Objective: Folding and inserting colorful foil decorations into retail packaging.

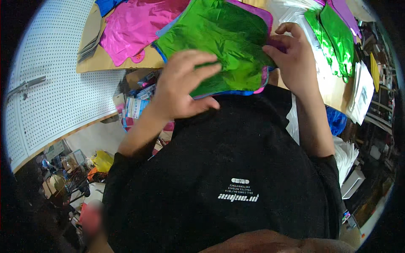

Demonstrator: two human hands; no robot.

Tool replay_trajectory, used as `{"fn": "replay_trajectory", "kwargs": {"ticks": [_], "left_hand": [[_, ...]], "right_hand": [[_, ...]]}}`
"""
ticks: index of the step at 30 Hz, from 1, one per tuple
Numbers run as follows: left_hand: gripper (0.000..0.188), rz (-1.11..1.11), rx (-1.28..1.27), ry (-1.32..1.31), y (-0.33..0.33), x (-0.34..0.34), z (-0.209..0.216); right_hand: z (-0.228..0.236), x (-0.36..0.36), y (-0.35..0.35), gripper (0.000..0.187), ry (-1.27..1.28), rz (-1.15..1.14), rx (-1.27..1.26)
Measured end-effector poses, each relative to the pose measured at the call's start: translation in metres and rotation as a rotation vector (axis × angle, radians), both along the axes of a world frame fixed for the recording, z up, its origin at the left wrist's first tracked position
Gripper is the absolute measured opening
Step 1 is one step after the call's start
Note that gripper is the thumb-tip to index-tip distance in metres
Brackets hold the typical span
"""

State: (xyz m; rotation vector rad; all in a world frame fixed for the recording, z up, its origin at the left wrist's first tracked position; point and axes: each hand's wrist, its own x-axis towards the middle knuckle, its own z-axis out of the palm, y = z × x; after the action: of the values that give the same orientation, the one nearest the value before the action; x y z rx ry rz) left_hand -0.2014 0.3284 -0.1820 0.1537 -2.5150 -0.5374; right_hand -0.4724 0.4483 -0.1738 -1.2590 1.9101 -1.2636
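Observation:
A shiny green foil piece [232, 55], shaped like a flat, uninflated balloon, lies on top of a stack in front of me. Blue, pink and purple edges show beneath it. My left hand [177, 86] is over the stack's near left part, blurred by motion, its fingers and thumb apart and nothing in them. At the right edge of the stack, the bent fingers and thumb of my right hand [293, 59] come together on the foil's border. The exact contact of those fingertips is partly hidden.
Pink foil pieces [130, 29] lie on the table [99, 61] at the left, beside stacked cardboard [90, 44]. More green foil [335, 40] and clear plastic [291, 10] are at the right. A white pegboard [63, 71] stands far left. Assorted clutter [63, 181] fills the lower left.

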Motion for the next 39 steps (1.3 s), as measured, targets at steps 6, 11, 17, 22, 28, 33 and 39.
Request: {"fn": "replay_trajectory", "kwargs": {"ticks": [6, 11, 17, 22, 28, 33, 39], "left_hand": [[0.053, 0.296, 0.134, 0.281, -0.088, -0.01, 0.003], [0.054, 0.199, 0.7, 0.077, -0.096, -0.024, 0.035], [0.059, 0.17, 0.979, -0.189, -0.1, -0.02, 0.015], [0.063, 0.136, 0.756, -0.26, -0.106, -0.01, -0.004], [0.084, 0.009, 0.7, -0.464, -0.101, 0.013, 0.019], [0.085, 0.101, 0.157, -0.443, -0.09, 0.005, 0.025], [0.063, 0.129, 0.089, -0.591, -0.089, 0.0, 0.032]], "right_hand": [[0.025, -0.009, 0.009, 0.032, -0.191, 0.016, -0.08], [0.037, -0.024, 0.017, 0.033, -0.319, 0.007, -0.183], [0.017, -0.048, 0.013, 0.028, -0.285, 0.042, -0.048], [0.005, -0.053, 0.015, 0.044, -0.12, 0.244, 0.128], [0.02, -0.044, 0.023, 0.068, 0.125, 0.441, 0.132], [0.02, -0.034, 0.028, 0.06, 0.396, 0.329, 0.175], [0.019, -0.031, 0.028, 0.051, 0.485, 0.264, 0.181]]}}
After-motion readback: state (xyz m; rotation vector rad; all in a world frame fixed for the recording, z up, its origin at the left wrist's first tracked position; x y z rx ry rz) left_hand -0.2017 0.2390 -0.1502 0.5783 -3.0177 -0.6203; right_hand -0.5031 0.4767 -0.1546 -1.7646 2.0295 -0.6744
